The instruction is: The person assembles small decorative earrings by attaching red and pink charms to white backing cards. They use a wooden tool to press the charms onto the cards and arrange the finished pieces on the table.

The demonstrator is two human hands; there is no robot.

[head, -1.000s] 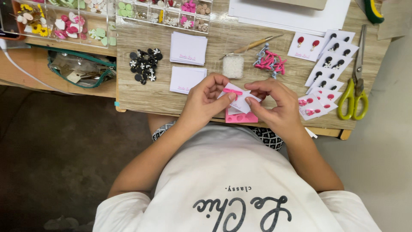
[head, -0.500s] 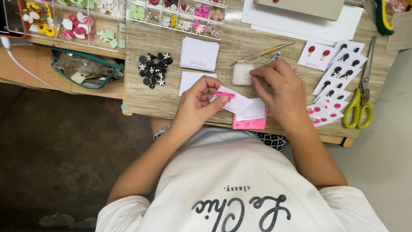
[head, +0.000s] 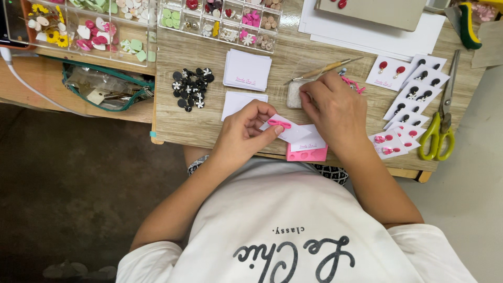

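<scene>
My left hand (head: 246,131) pinches a small white card (head: 285,131) near the lower middle of the frame, thumb and fingers pressed together on its left end, just above the front edge of the wooden counter (head: 209,120). A pink bow-shaped earring (head: 279,123) sits on the card right by my fingertips. The card looks thin and light, easy to bend or crease, so I judge the edge is the place to hold it, clear of the bow; the bow looks small and probably brittle.

My right hand (head: 332,107) rests further up, fingers curled down onto a small clear pouch (head: 294,94); I cannot tell whether they have closed on anything. A second white card (head: 309,140) overlaps the first, and a pink mould (head: 306,154) lies beneath both at the counter's edge.

Around them: a stack of blank cards (head: 247,69) and a heap of black flower pieces (head: 191,86) to the upper left, finished earring cards (head: 414,94) fanned out on the right, and green-handled scissors (head: 439,131) beyond those. A thin wooden tool (head: 325,68) lies just above my right hand, with loose pink bows (head: 353,84) beside my knuckles, close enough to be knocked. A clear compartment box (head: 220,21) runs along the top.
</scene>
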